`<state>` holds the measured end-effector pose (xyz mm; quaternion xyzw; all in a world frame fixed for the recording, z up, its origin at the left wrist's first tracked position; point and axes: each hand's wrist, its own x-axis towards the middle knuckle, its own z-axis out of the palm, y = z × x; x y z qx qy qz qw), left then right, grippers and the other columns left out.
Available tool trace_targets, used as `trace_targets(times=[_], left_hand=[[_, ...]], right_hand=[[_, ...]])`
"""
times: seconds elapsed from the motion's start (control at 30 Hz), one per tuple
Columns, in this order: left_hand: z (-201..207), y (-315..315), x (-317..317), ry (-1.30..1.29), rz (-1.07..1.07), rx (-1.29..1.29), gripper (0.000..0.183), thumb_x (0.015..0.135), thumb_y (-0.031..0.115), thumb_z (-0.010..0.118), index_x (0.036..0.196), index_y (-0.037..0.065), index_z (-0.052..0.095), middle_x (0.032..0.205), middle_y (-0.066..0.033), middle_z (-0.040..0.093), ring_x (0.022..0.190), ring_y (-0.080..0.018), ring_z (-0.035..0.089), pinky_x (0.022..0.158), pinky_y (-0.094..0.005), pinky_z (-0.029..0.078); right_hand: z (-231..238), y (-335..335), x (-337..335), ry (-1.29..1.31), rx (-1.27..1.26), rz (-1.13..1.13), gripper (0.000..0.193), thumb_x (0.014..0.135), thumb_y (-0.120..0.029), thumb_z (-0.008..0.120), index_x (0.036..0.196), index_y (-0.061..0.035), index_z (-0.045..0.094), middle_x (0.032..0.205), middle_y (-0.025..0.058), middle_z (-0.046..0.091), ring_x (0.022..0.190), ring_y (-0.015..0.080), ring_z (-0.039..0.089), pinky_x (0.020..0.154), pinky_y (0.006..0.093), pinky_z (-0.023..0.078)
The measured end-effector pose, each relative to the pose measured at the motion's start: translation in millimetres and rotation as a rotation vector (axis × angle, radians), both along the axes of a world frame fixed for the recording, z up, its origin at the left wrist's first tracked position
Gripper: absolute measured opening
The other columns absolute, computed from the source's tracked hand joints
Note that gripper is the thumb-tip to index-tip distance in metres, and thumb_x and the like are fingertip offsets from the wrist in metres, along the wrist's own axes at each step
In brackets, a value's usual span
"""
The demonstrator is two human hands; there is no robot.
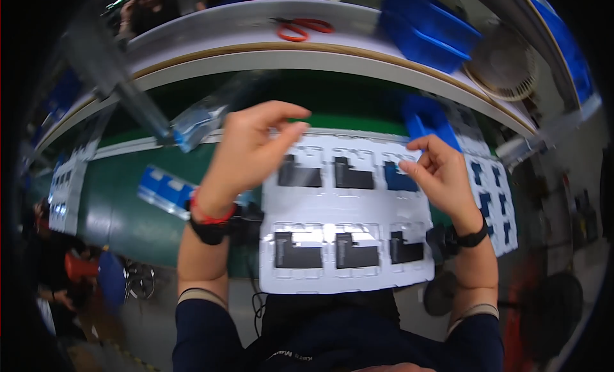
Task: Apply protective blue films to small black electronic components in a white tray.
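Note:
A white moulded tray (352,209) lies before me, with several flat black L-shaped pieces (357,252) in its recesses, in two rows. Above the tray's far left corner is my left hand (252,145), thumb and forefinger apart, with nothing visible between them. My right hand (441,174) hovers by the far right recess, its thumb and forefinger also parted. Close to those fingertips lies a dark piece with a bluish face (400,179); whether the thumb touches it I cannot tell. Each wrist wears a black band, and the left one a red band too.
Behind the tray runs a shelf (256,60) bearing red-handled cutters (300,29) and a blue bin (428,30). A second tray (505,209) stands at the right, another (67,193) far left. A blue-and-clear packet (167,189) lies left of my tray. A fan (502,62) stands at the back right.

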<state>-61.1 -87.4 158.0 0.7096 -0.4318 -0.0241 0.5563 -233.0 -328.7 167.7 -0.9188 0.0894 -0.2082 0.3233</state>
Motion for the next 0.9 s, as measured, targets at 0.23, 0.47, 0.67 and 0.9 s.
trace_targets(times=[0.23,0.47,0.67,0.9], left_hand=[[-2.7,-3.4,-34.9,-0.172,-0.067,-0.357,0.02,0.081,0.003,0.063,0.1,-0.002,0.064,0.081,-0.0129,0.067,0.069,-0.0149,0.065,0.058,-0.026,0.051],[-2.2,-8.0,-59.8,-0.276,-0.043,-0.535,0.022,0.08,0.009,0.063,0.099,-0.003,0.061,0.08,-0.0162,0.064,0.07,-0.0289,0.065,0.061,-0.0333,0.052],[-8.6,-7.4,-84.8,-0.507,-0.159,-0.495,0.023,0.082,0.014,0.065,0.097,-0.001,0.06,0.083,-0.0134,0.063,0.073,-0.0286,0.064,0.062,-0.0357,0.051],[-14.6,-11.1,-100.5,-0.644,-0.465,-0.65,0.025,0.082,0.02,0.068,0.094,-0.001,0.061,0.078,-0.0118,0.06,0.063,-0.0295,0.055,0.062,-0.0355,0.045]], right_hand=[[2.8,79.3,42.8,0.082,0.144,0.521,0.057,0.065,-0.031,0.084,0.106,-0.0009,0.057,0.087,0.0054,0.062,0.06,0.0087,0.052,0.052,0.0228,0.042],[4.9,93.9,31.5,0.205,0.622,0.533,0.037,0.073,-0.005,0.073,0.103,0.0023,0.053,0.096,0.005,0.057,0.065,0.0095,0.057,0.052,0.0209,0.046],[-10.8,70.0,8.4,0.12,0.352,0.492,0.033,0.068,-0.002,0.069,0.099,0.0033,0.059,0.092,0.0088,0.063,0.08,0.0157,0.061,0.071,0.0273,0.049],[1.1,88.0,1.9,-0.073,0.069,0.715,0.032,0.078,-0.01,0.065,0.107,0.0005,0.06,0.111,0.0157,0.06,0.102,0.0264,0.058,0.084,0.0349,0.046]])
